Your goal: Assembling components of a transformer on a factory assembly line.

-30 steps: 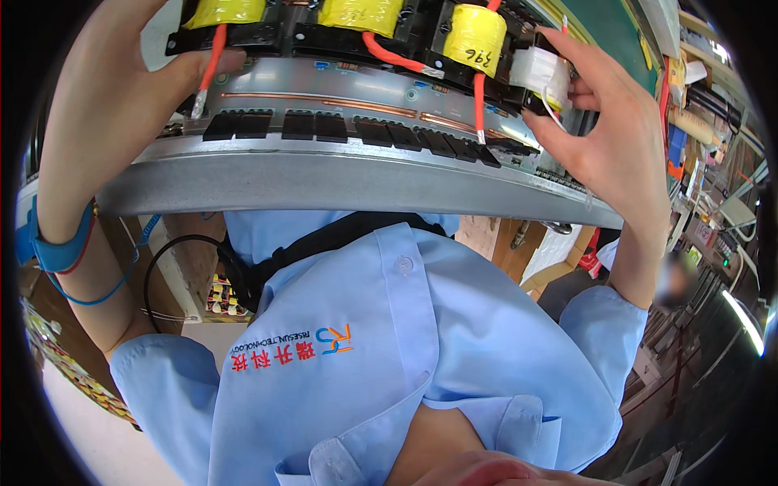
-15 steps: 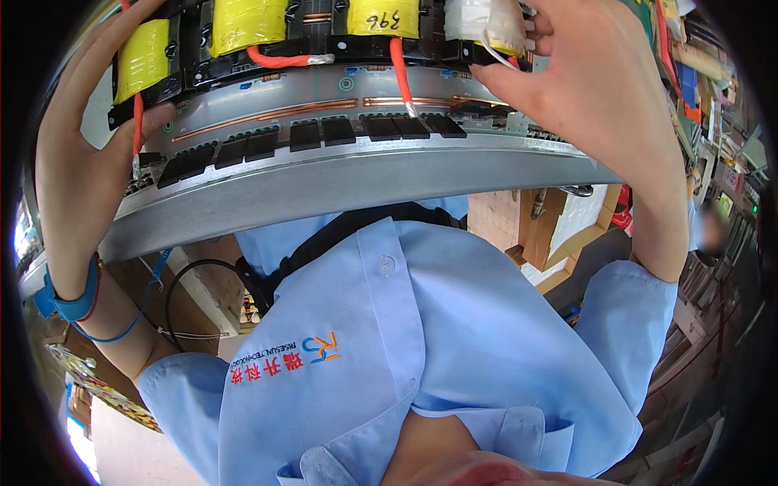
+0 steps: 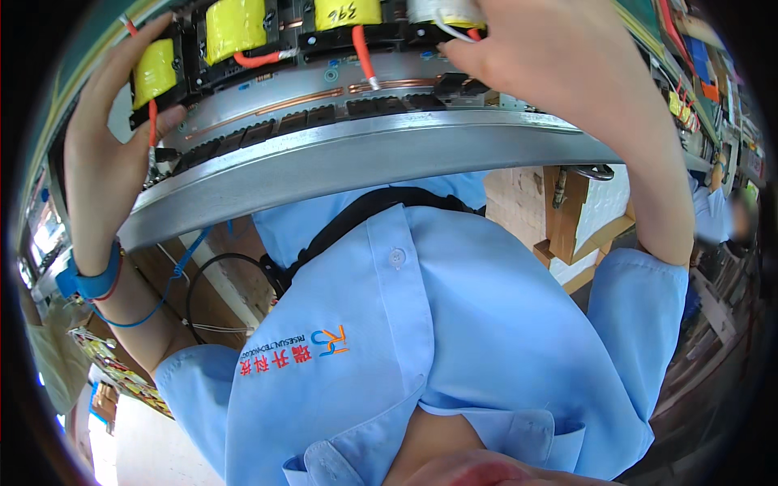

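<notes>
A grey circuit board [image 3: 279, 89] carries a row of black-framed transformers, several wrapped in yellow tape. My left hand [image 3: 105, 162] is curled around the leftmost yellow transformer [image 3: 156, 71], its thumb by a short red wire [image 3: 152, 121]. At the other end, my right hand [image 3: 559, 69] grips at the white-wrapped transformer [image 3: 433, 11]; its fingertips are largely hidden behind the hand. Red leads with bare tinned ends hang from other transformers. Black flat components [image 3: 304, 121] line the board's near side, just behind a metal edge [image 3: 381, 154].
A bench with a green surface [image 3: 65, 81] lies beyond at the left. Under the metal edge are cardboard boxes [image 3: 575, 206] and a black cable [image 3: 198, 283]. Shelving with goods runs along the right, where another person in a blue sleeve [image 3: 711, 212] stands.
The view has shifted, bringing my left hand and the board's left end inward. Less of the black components shows above the metal edge. Both hands keep to the same transformers.
</notes>
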Demonstrator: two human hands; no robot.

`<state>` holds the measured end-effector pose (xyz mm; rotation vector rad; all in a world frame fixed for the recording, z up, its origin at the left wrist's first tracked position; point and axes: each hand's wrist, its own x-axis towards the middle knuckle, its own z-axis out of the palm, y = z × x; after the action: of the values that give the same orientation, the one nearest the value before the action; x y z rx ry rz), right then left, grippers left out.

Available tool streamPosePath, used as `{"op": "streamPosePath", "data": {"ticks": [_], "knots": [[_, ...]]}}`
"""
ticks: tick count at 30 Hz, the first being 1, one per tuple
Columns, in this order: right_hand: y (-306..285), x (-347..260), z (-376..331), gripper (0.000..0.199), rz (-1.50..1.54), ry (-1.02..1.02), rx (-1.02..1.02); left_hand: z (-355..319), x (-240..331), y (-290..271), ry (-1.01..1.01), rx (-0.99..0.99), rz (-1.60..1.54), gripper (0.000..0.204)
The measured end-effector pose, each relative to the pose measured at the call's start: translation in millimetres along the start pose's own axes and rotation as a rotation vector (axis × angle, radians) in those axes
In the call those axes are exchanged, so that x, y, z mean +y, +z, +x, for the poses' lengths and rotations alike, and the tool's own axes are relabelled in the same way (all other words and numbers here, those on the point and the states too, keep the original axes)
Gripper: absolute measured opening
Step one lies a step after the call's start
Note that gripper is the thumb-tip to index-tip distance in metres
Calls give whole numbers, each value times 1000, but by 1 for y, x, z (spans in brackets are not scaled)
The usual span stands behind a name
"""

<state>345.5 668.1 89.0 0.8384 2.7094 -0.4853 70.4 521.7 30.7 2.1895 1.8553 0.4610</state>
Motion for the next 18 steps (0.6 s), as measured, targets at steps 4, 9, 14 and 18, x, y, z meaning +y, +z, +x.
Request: {"op": "streamPosePath", "data": {"ticks": [4, 9, 14, 18], "knots": [[-6, 5, -12, 39, -86, -65, 6, -4, 4, 3, -72, 33, -14, 67], [-22, 52, -63, 16, 222, 225, 465, 7, 17, 3, -110, 37, -35, 70], [61, 139, -73, 12, 43, 240, 105, 3, 20, -1, -182, 4, -24, 74], [83, 144, -59, 21, -98, 356, -156, 8, 27, -4, -171, -6, -39, 75]]}}
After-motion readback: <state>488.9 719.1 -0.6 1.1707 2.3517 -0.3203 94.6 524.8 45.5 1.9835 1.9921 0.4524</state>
